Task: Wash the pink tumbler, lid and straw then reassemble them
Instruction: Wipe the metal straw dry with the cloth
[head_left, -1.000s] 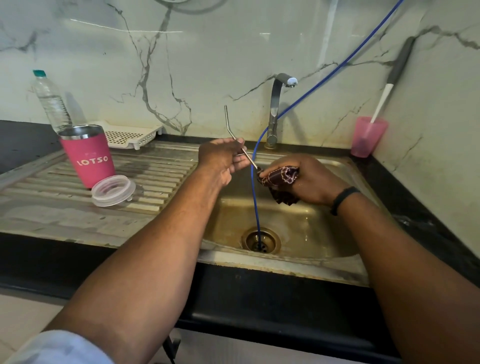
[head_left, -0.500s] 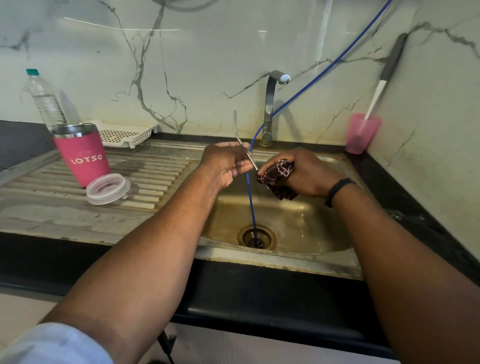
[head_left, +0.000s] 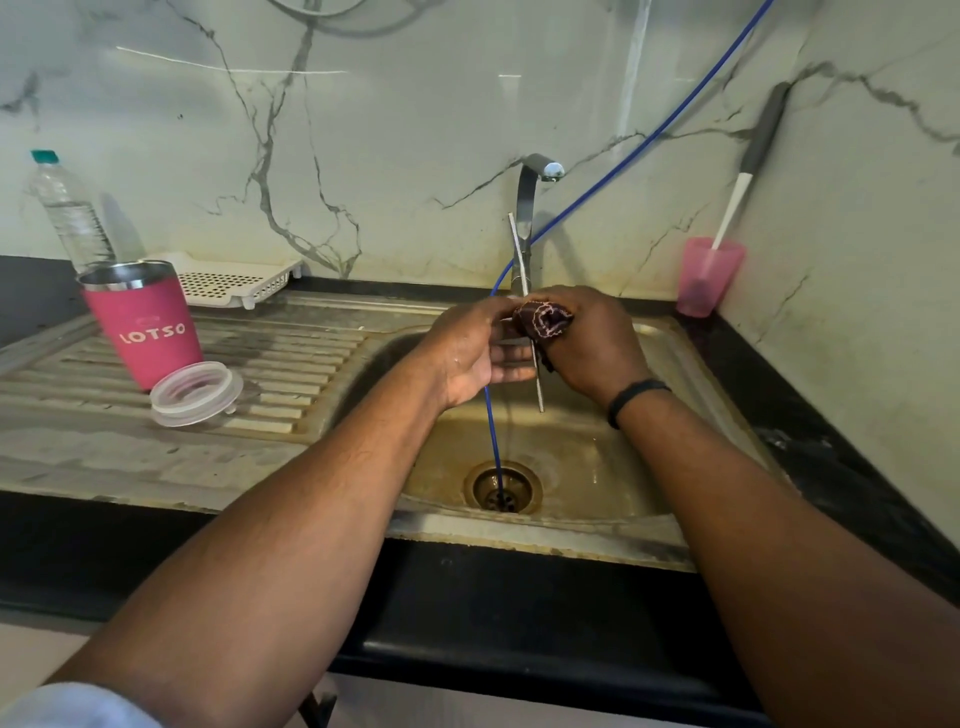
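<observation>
Over the sink basin (head_left: 613, 467) my left hand (head_left: 467, 353) holds the metal straw (head_left: 537, 384), which stands nearly upright with its bent top end in front of the tap. My right hand (head_left: 592, 343) grips a dark patterned cloth (head_left: 543, 319) wrapped around the straw's middle. The pink tumbler (head_left: 148, 322), marked LOTSO, stands upright and open on the steel drainboard (head_left: 291, 364) to the left. Its clear lid (head_left: 195, 392) lies on the drainboard right in front of the tumbler.
A tap (head_left: 527, 218) rises behind the sink, and a blue hose (head_left: 491, 426) runs from the upper right down into the drain (head_left: 501, 488). A plastic bottle (head_left: 67, 213) and white rack (head_left: 234, 278) stand behind the tumbler. A pink cup (head_left: 709, 275) holding a brush sits in the right corner.
The straw has turned from slanting left to nearly upright. My hands have come together, and the cloth has slid along the straw, whose lower end now sticks out below my hands.
</observation>
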